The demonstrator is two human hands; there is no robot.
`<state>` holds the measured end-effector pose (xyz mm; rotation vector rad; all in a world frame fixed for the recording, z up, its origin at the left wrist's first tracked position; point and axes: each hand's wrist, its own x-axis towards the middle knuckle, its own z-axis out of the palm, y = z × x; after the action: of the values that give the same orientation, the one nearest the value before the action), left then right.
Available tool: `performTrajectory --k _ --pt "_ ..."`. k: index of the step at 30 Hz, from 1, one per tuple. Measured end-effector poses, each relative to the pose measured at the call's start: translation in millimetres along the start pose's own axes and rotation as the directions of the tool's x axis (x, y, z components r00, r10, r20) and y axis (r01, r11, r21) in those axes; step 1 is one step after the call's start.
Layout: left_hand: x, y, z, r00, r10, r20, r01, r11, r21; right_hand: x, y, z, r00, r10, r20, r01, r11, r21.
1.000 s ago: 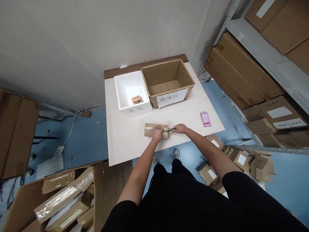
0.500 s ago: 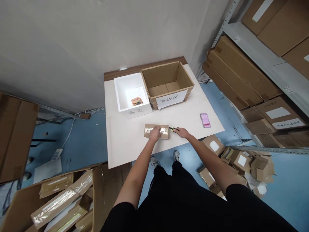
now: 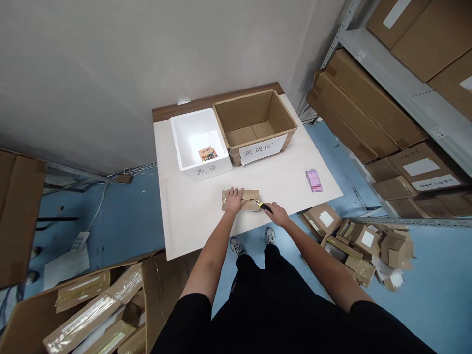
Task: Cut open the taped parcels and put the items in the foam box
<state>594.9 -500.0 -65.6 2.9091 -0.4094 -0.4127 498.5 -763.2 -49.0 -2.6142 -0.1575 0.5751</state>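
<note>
A small taped cardboard box (image 3: pixel 252 194) lies near the front edge of the white table. My left hand (image 3: pixel 233 200) presses on its left part, fingers stretched out and apart over the top. Gripped in my right hand (image 3: pixel 277 214) is a black and yellow utility knife (image 3: pixel 265 207). Its tip touches the box's top close to the right end. A dark slit shows along the middle of the top, between the knife and my left hand.
Behind the box stand a white foam bin (image 3: pixel 201 172) with a small colourful packet (image 3: pixel 208 154) inside and an open cardboard carton (image 3: pixel 263 150). A pixelated pink item (image 3: pixel 313 180) lies at right. Cartons fill the shelf (image 3: pixel 438 118); boxes (image 3: pixel 363 241) lie on the floor.
My left hand has shifted slightly left and its fingers have spread over the box. The knife has come onto the box's right end, and a slit now shows in the top.
</note>
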Motion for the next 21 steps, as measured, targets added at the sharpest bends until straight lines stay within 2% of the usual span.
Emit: performTrajectory --k 4,12,18,21 --pt "-9 2 9.3 0.995 -0.007 -0.097 0.004 1.000 -0.029 1 -14 0 0.999 0.041 -0.031 -0.044 0.997 -0.071" --pt "-11 3 10.5 0.991 0.005 -0.136 -0.009 1.000 -0.029 -8 -30 1 0.983 0.179 -0.048 -0.184 0.973 -0.140" --pt "-16 7 13.8 0.987 -0.007 -0.159 -0.001 0.999 -0.051 -15 -39 16 0.962 0.247 -0.115 -0.255 0.965 -0.061" --pt "-17 8 14.9 0.984 -0.012 -0.178 0.001 0.998 -0.066 -24 -29 21 0.955 0.253 -0.157 -0.253 0.967 0.020"
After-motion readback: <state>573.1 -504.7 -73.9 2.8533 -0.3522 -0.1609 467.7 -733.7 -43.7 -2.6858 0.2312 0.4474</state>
